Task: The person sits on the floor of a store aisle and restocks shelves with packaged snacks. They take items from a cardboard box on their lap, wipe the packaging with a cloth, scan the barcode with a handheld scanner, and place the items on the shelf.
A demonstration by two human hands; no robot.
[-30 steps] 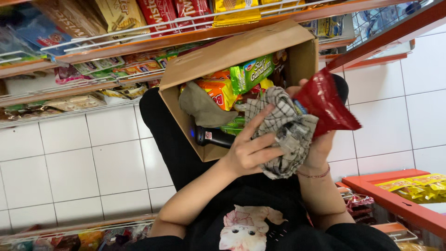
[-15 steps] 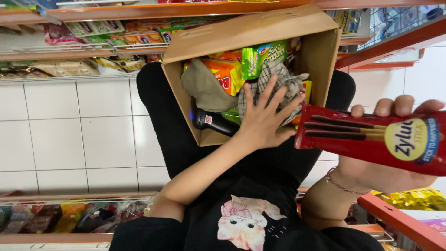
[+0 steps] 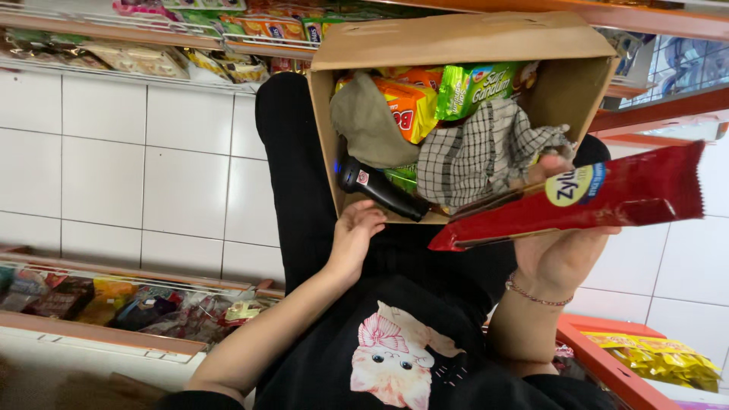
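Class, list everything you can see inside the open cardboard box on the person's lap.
Inside the cardboard box: a checked cloth, a grey-brown cloth, an orange packet, a green packet and a black handheld scanner. Whatever lies beneath them is covered.

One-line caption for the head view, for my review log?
Right hand holds a red snack packet; left hand rests at the cardboard box on the lap.

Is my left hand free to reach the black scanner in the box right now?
Probably yes. Your left hand rests at the cardboard box's near edge, empty, and the black scanner lies just inside that edge with nothing covering its handle; the checked cloth sits beside it.
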